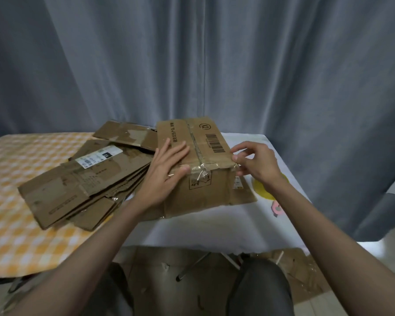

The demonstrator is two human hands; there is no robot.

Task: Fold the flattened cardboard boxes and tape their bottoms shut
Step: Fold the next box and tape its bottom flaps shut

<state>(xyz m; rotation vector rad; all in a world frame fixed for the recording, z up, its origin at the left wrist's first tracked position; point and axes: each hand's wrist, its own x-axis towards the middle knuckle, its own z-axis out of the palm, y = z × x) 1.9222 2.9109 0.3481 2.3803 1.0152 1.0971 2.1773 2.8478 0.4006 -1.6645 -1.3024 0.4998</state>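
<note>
My left grip (167, 165) lies flat, fingers straight and spread, palm down, thumb tucked along the near edge. My right grip (254, 159) is raised beside it, fingers curled, thumb and forefinger pinching together. Both forearms reach forward, bare.

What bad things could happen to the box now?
The clear tape looks wrinkled at the near edge of the box, so it might peel up. The right hand is picking at the box's corner and could tear the tape. The flat cardboard stack lies close to the left hand and might get knocked.
</note>
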